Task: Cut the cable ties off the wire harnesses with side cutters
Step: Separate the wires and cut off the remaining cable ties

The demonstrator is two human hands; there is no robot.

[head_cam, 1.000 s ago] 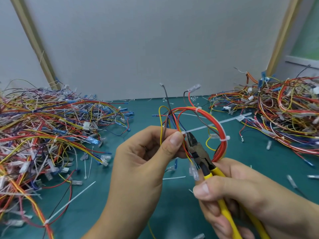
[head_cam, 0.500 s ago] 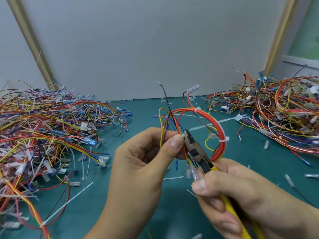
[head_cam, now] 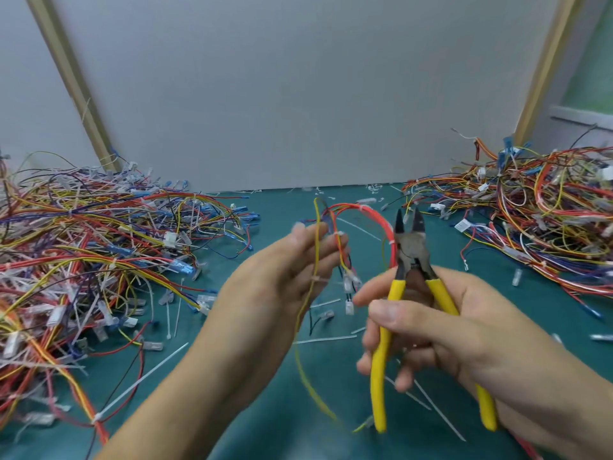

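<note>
Harness (head_cam: pixel 365 209) looks light, floppy, draped on spread left hand (head_cam: pixel 282 273); right hand (head_cam: pixel 447 327) grips cutters (head_cam: pixel 413 247) at 3 o'clock; pinch nr tie (head_cam: pixel 391 242).

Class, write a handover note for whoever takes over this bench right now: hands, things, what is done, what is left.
Left hand: fingers fairly straight, harness at its fingertips; grip blurred.
Right hand: grips the cutters, jaws open, pointing up beside the harness.
Done: cut ties lie on the mat.
Left: a white tie is on this harness; wire piles lie on both sides.
</note>
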